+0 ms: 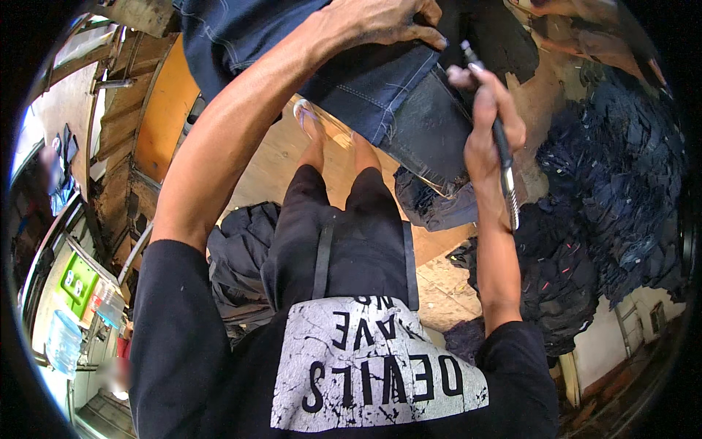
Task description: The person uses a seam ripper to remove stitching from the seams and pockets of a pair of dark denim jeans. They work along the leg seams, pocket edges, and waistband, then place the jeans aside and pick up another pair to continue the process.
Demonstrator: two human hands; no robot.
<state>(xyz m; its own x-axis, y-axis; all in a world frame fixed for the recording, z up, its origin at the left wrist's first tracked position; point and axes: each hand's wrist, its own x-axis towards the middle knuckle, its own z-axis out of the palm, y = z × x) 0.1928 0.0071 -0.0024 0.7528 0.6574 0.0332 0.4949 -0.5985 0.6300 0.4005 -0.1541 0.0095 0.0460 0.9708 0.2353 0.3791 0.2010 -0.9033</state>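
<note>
A big pile of dark cloth (621,168) fills the space from 2 to 4 o'clock, its pieces heaped loosely over each other. The dark blue denim garment (358,95) being handled spreads across 12 o'clock, running from about 11 o'clock toward the centre, with a black panel (431,121) next to its stitched edge. A wooden floor (270,164) shows beneath it, where the person stands, and a black cloth bundle (245,241) lies at 9 o'clock of the person's legs. Over at 8 o'clock, near the rim, are a blue water jug (64,340) and a green tray (77,282).

Both hands are at the denim's 1 o'clock end. The left hand (384,23) rests over the cloth, thumb and index finger slightly parted; I cannot tell whether its fingers pinch any fabric. The right hand (490,121) is just to its 4 o'clock side, fingers curled closely around a slim black tool (503,143), whose pale tip points up toward 11 o'clock, near the left thumb. Its silver, ridged end points down toward 6 o'clock.

As for progress, pale stitching (362,93) already runs along the denim, so the sewing there looks done. A few loose thread ends (387,117) stick out by the lower corner, so that spot seems unfinished. How many pieces in the pile are finished, I cannot tell.
</note>
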